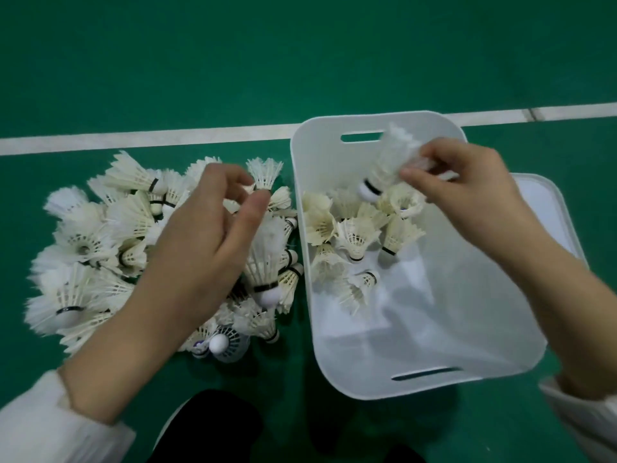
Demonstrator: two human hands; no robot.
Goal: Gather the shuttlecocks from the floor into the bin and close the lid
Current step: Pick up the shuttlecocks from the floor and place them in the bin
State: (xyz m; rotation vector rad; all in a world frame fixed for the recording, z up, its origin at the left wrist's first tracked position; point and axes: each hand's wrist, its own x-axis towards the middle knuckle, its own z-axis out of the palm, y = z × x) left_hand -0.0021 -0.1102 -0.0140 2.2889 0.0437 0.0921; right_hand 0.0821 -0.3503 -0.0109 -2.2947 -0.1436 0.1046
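Observation:
A large pile of white feather shuttlecocks (100, 242) lies on the green floor at the left. My left hand (203, 248) hovers over the pile, thumb and forefinger closing on the cork end of one shuttlecock (265, 172) at the pile's far edge. The white plastic bin (434, 329) stands open on the right, with several shuttlecocks (357, 235) heaped in its far half. Above them my right hand (467, 192) pinches a blurred shuttlecock (384, 165) by its feathers, cork pointing down into the bin. The white lid (547, 208) lies behind the bin's right side, partly hidden.
A white court line (167, 137) crosses the floor beyond the pile and the bin. My dark trouser leg and shoe (213, 426) are at the bottom centre, just in front of the pile. Green floor stretches beyond the line.

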